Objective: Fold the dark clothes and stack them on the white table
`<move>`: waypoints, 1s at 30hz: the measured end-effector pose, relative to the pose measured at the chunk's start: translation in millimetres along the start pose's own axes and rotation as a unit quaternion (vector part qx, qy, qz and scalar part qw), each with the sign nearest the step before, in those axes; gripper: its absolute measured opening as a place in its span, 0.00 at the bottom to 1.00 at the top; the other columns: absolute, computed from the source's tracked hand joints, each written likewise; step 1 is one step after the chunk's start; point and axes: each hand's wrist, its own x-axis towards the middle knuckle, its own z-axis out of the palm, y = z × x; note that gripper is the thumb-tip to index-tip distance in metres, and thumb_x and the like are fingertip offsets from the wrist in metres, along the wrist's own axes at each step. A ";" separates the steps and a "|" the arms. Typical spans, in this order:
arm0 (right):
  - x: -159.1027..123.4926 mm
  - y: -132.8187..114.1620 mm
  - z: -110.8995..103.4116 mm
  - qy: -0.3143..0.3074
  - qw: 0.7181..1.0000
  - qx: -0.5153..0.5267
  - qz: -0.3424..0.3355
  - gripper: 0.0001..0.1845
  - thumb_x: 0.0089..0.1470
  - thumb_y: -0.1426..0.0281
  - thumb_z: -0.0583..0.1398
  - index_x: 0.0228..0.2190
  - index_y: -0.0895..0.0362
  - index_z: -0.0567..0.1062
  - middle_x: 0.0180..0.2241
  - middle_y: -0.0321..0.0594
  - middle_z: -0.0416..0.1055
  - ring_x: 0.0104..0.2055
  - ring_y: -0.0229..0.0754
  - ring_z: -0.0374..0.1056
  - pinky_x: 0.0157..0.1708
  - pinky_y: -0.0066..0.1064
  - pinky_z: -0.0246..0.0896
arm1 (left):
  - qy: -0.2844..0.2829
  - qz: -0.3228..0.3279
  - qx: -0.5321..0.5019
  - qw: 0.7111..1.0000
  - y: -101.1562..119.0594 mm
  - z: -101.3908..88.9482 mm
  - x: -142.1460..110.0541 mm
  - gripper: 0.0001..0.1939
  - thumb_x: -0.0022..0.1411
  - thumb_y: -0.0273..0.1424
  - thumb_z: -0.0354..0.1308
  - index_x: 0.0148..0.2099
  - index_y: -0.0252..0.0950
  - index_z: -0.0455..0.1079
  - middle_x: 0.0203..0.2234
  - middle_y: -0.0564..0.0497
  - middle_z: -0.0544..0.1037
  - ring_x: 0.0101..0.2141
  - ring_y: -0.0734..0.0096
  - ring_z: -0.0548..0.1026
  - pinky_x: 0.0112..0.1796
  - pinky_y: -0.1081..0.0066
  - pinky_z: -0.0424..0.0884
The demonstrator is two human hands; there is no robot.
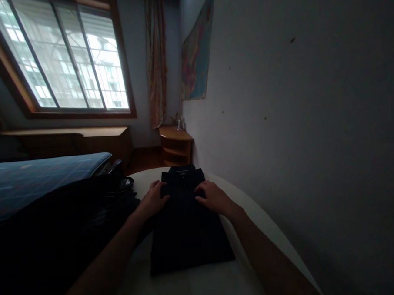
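Observation:
A dark folded shirt point(187, 226) with its collar at the far end lies on a pale rounded table point(252, 206). My left hand point(153, 199) rests on the shirt's left edge, fingers stretched out flat. My right hand point(214, 198) lies on the shirt's upper right part, fingers spread and pressing the cloth. Neither hand holds anything.
A heap of dark clothes point(114, 199) lies to the left of the shirt. A bed with a blue cover point(38, 178) stands at the left. The wall point(296, 117) runs close along the right. A small corner shelf point(175, 146) and a window point(69, 57) are beyond.

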 end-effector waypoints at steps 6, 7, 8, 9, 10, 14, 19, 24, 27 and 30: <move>-49.2 -82.0 2.3 -0.265 0.952 -0.092 -0.122 0.34 0.39 0.54 0.72 0.46 0.58 0.75 0.44 0.48 0.76 0.42 0.54 0.74 0.39 0.41 0.70 | -0.093 0.059 0.106 0.988 10.7 -12.6 -13.4 0.25 0.56 0.35 0.59 0.55 0.31 0.69 0.54 0.35 0.71 0.54 0.49 0.72 0.56 0.58 0.64; -54.5 -90.1 9.4 -0.256 0.950 -0.128 -0.124 0.37 0.36 0.57 0.73 0.47 0.61 0.75 0.46 0.52 0.75 0.44 0.56 0.73 0.40 0.43 0.70 | -0.099 0.067 0.112 0.987 12.3 -13.5 -15.8 0.24 0.56 0.35 0.59 0.54 0.31 0.69 0.53 0.35 0.71 0.53 0.48 0.72 0.56 0.57 0.64; -58.1 -96.2 16.3 -0.244 0.949 -0.155 -0.122 0.38 0.35 0.60 0.74 0.48 0.63 0.74 0.46 0.55 0.75 0.45 0.58 0.73 0.40 0.44 0.71 | -0.100 0.071 0.116 0.986 13.6 -13.9 -18.0 0.23 0.56 0.35 0.59 0.53 0.32 0.70 0.53 0.35 0.72 0.53 0.48 0.72 0.56 0.57 0.64; -60.1 -100.3 22.2 -0.232 0.950 -0.173 -0.118 0.36 0.37 0.63 0.74 0.48 0.64 0.74 0.46 0.57 0.75 0.46 0.58 0.73 0.40 0.45 0.71 | -0.098 0.071 0.120 0.985 14.3 -14.0 -19.6 0.22 0.56 0.35 0.59 0.53 0.33 0.70 0.54 0.36 0.71 0.52 0.48 0.73 0.56 0.57 0.64; -60.7 -102.8 26.6 -0.222 0.951 -0.181 -0.117 0.32 0.39 0.66 0.72 0.47 0.64 0.75 0.45 0.57 0.76 0.45 0.58 0.74 0.40 0.44 0.72 | -0.095 0.068 0.122 0.986 14.7 -13.9 -20.8 0.22 0.56 0.35 0.59 0.52 0.33 0.71 0.54 0.36 0.71 0.52 0.49 0.73 0.55 0.57 0.65; -54.7 -103.0 28.2 -0.238 0.947 -0.176 -0.122 0.11 0.52 0.75 0.62 0.38 0.62 0.79 0.38 0.54 0.79 0.39 0.54 0.77 0.35 0.38 0.72 | -0.107 0.044 0.144 0.983 13.0 -12.1 -20.3 0.22 0.57 0.35 0.58 0.54 0.34 0.69 0.56 0.37 0.70 0.52 0.51 0.73 0.55 0.59 0.66; -52.7 -102.4 17.1 -0.257 0.937 -0.187 -0.145 0.12 0.55 0.77 0.57 0.37 0.63 0.81 0.36 0.53 0.80 0.38 0.52 0.78 0.33 0.33 0.71 | -0.127 0.019 0.181 0.975 11.3 -10.2 -16.7 0.25 0.59 0.35 0.57 0.58 0.32 0.66 0.58 0.36 0.68 0.52 0.51 0.73 0.54 0.59 0.66; -73.2 -112.4 27.2 -0.382 0.885 -0.174 -0.201 0.11 0.51 0.69 0.64 0.36 0.62 0.82 0.32 0.50 0.80 0.30 0.50 0.77 0.21 0.29 0.66 | -0.170 0.017 0.185 0.968 22.5 -17.9 -20.9 0.27 0.57 0.38 0.58 0.58 0.33 0.67 0.50 0.38 0.76 0.49 0.49 0.75 0.49 0.58 0.68; -88.2 -121.3 41.2 -0.426 0.876 -0.133 -0.185 0.10 0.53 0.74 0.61 0.35 0.56 0.82 0.30 0.42 0.80 0.22 0.42 0.74 0.14 0.25 0.57 | -0.268 0.034 0.174 0.947 35.7 -26.1 -28.8 0.25 0.54 0.40 0.60 0.53 0.36 0.71 0.42 0.44 0.80 0.42 0.52 0.78 0.42 0.61 0.70; -91.6 -124.7 33.3 -0.439 0.877 -0.107 -0.166 0.11 0.54 0.73 0.59 0.35 0.53 0.82 0.30 0.39 0.80 0.20 0.39 0.70 0.14 0.24 0.53 | -0.330 0.036 0.182 0.926 48.0 -31.0 -36.7 0.20 0.51 0.40 0.62 0.45 0.37 0.75 0.37 0.46 0.81 0.37 0.55 0.78 0.35 0.66 0.69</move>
